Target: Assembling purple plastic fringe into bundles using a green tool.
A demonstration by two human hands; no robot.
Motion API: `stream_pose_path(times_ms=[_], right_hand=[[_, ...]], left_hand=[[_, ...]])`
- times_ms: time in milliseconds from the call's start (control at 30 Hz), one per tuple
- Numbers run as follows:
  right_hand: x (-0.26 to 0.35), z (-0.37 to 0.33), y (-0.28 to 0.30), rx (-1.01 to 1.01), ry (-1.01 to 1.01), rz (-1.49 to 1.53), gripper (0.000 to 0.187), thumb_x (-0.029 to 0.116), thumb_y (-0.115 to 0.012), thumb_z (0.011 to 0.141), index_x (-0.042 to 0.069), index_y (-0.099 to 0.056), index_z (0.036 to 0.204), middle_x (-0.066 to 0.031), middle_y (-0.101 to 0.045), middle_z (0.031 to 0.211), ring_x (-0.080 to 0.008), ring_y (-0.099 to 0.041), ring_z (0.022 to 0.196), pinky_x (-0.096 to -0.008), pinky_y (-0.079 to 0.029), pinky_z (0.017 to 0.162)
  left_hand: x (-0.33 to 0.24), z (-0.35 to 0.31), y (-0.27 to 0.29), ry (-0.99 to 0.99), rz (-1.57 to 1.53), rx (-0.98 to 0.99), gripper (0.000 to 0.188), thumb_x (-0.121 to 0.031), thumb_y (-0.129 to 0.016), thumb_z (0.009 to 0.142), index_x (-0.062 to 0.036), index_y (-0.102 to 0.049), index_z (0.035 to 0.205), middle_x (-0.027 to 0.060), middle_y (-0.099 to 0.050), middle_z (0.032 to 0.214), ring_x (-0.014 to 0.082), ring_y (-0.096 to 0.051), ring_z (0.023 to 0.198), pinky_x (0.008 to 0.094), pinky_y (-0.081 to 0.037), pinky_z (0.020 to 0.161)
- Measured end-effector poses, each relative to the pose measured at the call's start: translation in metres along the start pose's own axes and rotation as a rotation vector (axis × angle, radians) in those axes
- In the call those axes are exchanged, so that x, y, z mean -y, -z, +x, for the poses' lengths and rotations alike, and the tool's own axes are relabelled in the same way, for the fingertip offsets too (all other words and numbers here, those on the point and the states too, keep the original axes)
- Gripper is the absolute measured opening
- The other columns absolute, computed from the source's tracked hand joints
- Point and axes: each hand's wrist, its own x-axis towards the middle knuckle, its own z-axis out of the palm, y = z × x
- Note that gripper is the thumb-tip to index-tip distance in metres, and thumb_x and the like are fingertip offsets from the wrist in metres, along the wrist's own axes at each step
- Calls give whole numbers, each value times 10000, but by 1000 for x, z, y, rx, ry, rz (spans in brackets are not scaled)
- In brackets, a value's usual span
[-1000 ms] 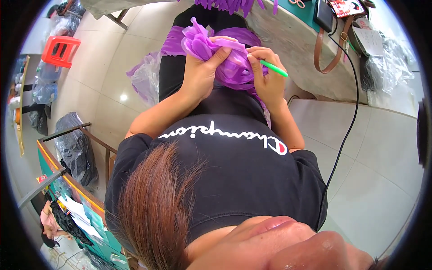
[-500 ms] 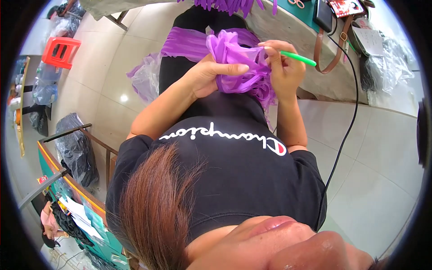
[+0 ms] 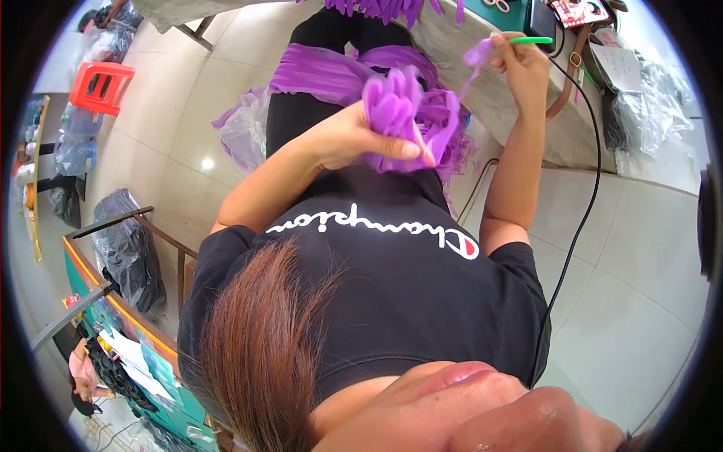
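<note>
My left hand (image 3: 350, 139) is closed round a bundle of looped purple fabric strips (image 3: 392, 98) above my lap, its thumb pressed across the near side. My right hand (image 3: 527, 75), raised to the far right, holds a thin tool with a bright green handle (image 3: 533, 41); its working end is hidden by the fingers. A twisted purple strand (image 3: 476, 59) stretches between the right fingertips and the bundle. More purple strips (image 3: 316, 71) lie across my thighs, and frayed purple pieces (image 3: 456, 154) hang below the bundle on its right.
Purple strips (image 3: 376, 7) hang over the edge of a table (image 3: 482, 34) in front, where pink-handled scissors (image 3: 497, 4) and a black device (image 3: 541, 26) lie. A black cable (image 3: 580, 218) runs down my right. A plastic bag (image 3: 252, 128) sits by my left leg; a red stool (image 3: 102, 87) stands farther left.
My right hand has moved from the bundle toward the far right with the green-handled tool, and a purple strand now stretches out after it. My left hand keeps its grip, slightly shifted.
</note>
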Motion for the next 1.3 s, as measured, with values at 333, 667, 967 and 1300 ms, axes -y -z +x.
stream_pose_path(times_ms=[333,667,967,1300], right_hand=[[46,-69,-24,161,31,442,182,142,-582,940,-38,-592,963,-95,-628,754,-131,-568,593,-241,-452,549],[23,-32,-8,64,5,686,220,210,-562,954,-4,-597,925,-3,-514,600,-75,-434,494,-209,-345,470],[-17,78,-3,-383,206,-243,273,215,-591,889,-42,-673,851,-130,-693,775,-168,-648,643,-284,-496,612],[-59,151,-27,-168,-193,-990,238,222,-646,822,12,-671,930,-246,-634,1061,-371,-621,1007,-437,-514,837]], left_hand=[[12,4,1,-253,-148,-406,184,-129,-671,887,-41,-601,1032,19,-626,953,118,-599,892,277,-482,810],[12,5,-1,-329,30,-439,191,-150,-648,908,-25,-588,1038,24,-627,966,109,-588,907,278,-479,818],[11,5,-8,-313,11,-406,227,-75,-673,871,-6,-578,1065,58,-653,962,135,-620,915,287,-496,821],[14,3,-5,-302,15,-374,130,-76,-614,910,-13,-596,1023,91,-664,1004,146,-612,936,300,-481,840]])
